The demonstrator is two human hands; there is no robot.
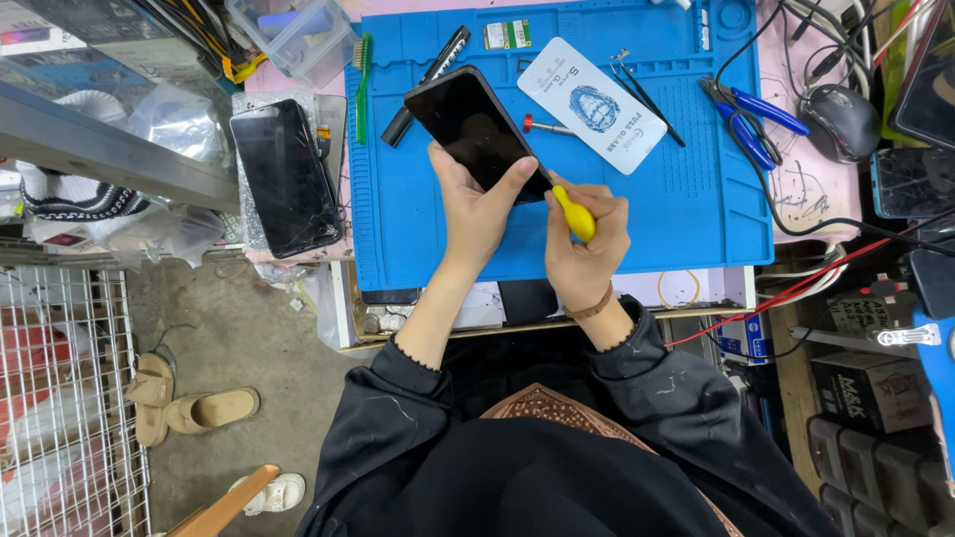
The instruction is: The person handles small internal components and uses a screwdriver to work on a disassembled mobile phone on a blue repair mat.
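At frame centre over the blue silicone work mat [418, 229], my left hand [476, 214] grips the black glass-faced smartphone [476, 129] while my right hand [587, 239], clamped on a yellow-handled screwdriver [575, 215], works its lower edge, which calls for steady pressure.

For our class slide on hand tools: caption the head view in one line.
Left hand holds a black phone over a blue mat; right hand grips a yellow-handled screwdriver.

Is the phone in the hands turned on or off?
It looks off: the phone held by the left hand shows a plain black screen.
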